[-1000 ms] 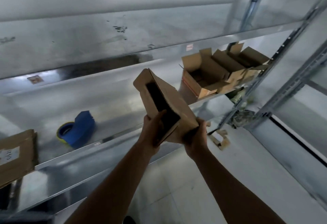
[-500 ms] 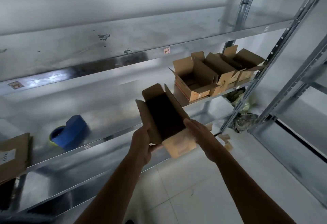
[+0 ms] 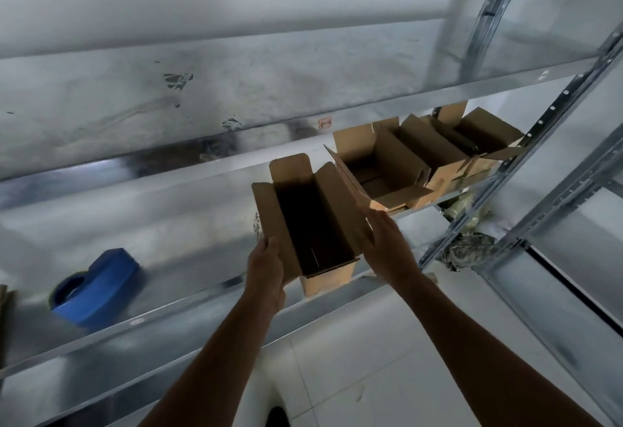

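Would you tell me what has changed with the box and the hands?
The cardboard box turned from tilted in the air to opening-up and moved forward to the shelf, beside the open boxes. The right hand released its grip and now lies flat against the box's right side; the left hand still grips the left flap. The blue tape dispenser stayed put.

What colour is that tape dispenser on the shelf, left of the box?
Blue; the tape dispenser shows in the head view.

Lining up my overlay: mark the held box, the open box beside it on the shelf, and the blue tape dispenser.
held box (image 3: pixel 303 221), head view, dark interior.
shelf box (image 3: pixel 377 184), head view, inner floor.
blue tape dispenser (image 3: pixel 101 286), head view, blue side.
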The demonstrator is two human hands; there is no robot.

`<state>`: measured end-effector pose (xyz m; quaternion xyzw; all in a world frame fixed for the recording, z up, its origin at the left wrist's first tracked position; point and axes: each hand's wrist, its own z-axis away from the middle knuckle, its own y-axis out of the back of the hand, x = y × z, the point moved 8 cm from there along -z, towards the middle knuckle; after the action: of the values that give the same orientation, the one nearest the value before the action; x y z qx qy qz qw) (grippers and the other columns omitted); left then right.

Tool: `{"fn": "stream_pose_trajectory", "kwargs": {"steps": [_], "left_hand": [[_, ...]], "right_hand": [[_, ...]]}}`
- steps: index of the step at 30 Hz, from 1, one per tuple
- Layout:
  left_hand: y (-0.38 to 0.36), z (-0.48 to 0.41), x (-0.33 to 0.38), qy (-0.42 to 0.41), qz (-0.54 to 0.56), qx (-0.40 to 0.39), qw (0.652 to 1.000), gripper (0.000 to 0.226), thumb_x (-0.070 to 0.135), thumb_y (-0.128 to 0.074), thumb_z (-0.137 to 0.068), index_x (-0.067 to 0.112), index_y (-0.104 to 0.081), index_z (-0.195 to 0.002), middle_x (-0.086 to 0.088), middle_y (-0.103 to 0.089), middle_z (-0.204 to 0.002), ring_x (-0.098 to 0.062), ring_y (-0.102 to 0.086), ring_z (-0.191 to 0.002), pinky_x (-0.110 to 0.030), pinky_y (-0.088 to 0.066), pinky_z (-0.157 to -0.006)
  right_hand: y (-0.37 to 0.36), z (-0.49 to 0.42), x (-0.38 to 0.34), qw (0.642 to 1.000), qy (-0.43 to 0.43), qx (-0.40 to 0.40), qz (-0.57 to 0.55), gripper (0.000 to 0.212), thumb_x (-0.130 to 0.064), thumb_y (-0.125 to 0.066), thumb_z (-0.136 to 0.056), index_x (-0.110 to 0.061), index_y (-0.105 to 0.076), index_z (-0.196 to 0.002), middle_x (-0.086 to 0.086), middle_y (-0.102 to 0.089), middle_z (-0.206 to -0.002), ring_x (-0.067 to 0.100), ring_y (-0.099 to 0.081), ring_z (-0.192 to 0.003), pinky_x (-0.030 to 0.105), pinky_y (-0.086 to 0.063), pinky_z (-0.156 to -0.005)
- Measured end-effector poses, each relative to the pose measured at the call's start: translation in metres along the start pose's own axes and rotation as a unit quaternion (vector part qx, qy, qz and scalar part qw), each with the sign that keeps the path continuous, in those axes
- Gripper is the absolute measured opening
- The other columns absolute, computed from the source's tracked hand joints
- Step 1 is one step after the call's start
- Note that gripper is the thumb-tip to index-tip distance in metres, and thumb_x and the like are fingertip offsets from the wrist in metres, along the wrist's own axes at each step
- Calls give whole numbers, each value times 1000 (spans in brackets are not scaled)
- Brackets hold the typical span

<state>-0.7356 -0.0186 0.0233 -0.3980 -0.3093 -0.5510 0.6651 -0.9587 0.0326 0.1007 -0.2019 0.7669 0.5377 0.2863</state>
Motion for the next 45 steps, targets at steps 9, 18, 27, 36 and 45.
{"fn": "stream_pose_trajectory", "kwargs": {"steps": [9, 18, 27, 36, 45], "left_hand": [[-49, -75, 37, 1, -33, -6, 999, 22, 30, -36, -105, 24, -56, -111, -11, -65, -108, -33, -65, -98, -56, -59, -83], [-90, -112, 42, 0, -80, 55, 995, 29, 36, -33, -107, 23, -56, -119, -9, -67, -108, -31, -67, -97, -52, -61, -78], [-127, -122, 36, 4, -78, 86, 993, 25, 33, -35, -106, 22, -58, -109, -10, -64, -113, -31, -64, -102, -55, -59, -83], [-143, -120, 38, -21, -125, 95, 987, 24, 32, -36, -107, 18, -52, -117, -1, -59, -104, -22, -58, -95, -51, -56, -91], [-127, -93, 62, -127, -205, 115, 964, 33, 46, -43, -103, 18, -57, -116, -1, -64, -119, -21, -61, -104, -40, -56, -87]], "right_hand": [[-13, -105, 37, 989, -8, -109, 100, 46, -27, -53, -101, -23, -44, -146, 7, -55, -135, 26, -51, -124, 50, -49, -102], [-25, -121, 85, 978, -90, -182, -44, 61, -47, -37, -108, -30, -14, -162, 7, -34, -162, 27, -45, -140, 50, -45, -109], [-10, -144, 109, 962, -96, -211, -141, 55, -37, -40, -109, -21, -23, -159, 9, -61, -127, 17, -62, -107, 17, -44, -74], [3, -147, 104, 958, -47, -248, -135, 56, -34, -46, -107, -21, -25, -158, 2, -57, -116, 0, -57, -91, 10, -39, -69], [29, -145, 68, 986, 84, -142, -9, 54, -30, -50, -104, -16, -36, -155, 8, -41, -158, 21, -28, -151, 31, -22, -117]]}}
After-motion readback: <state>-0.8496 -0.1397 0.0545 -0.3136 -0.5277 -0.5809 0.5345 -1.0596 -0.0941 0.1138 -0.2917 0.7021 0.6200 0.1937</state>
